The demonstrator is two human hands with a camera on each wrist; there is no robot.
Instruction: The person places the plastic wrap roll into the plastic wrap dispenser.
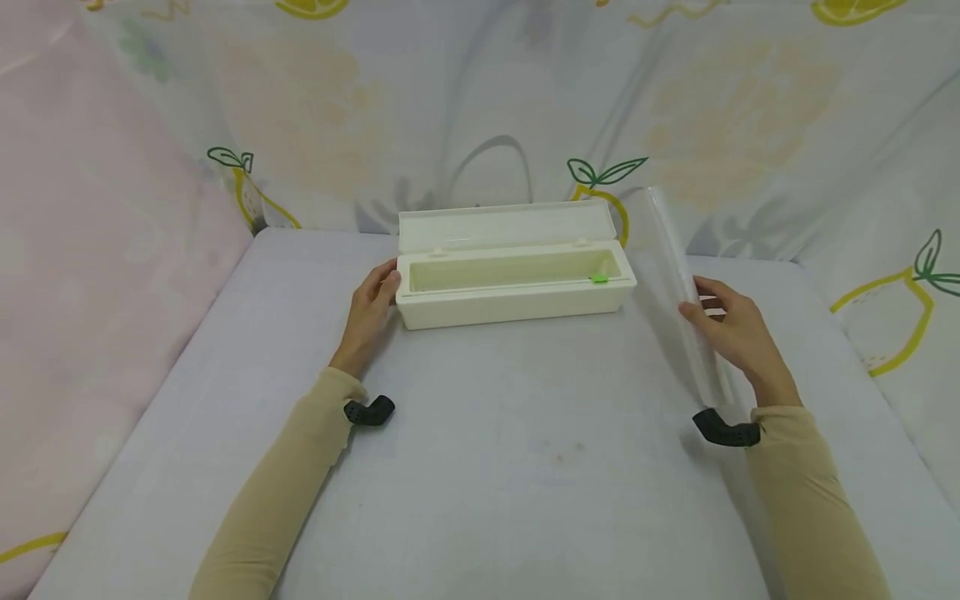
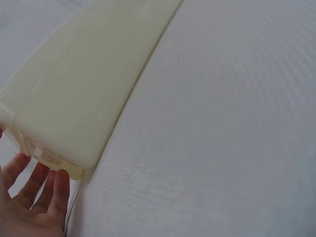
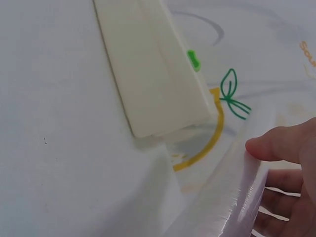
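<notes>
Ok, RH (image 1: 738, 329) grips clr roll (image 1: 670, 246) (LH (image 1: 367, 310) touching box (image 1: 517, 309)).

From my end I see a broad white table (image 1: 487, 483), its surface smooth and evenly pale apart from a couple of faint brownish spots (image 1: 567, 454) in front of the middle. Through both wrist cameras I can also pick out tiny dark specks on it. Directly on the table, towards its far edge, I have a long cream box (image 1: 517, 312), set lengthwise from left to right with its right end angled slightly farther back. It sits on its base, lid up, and its front lower edge meets the tabletop.
</notes>
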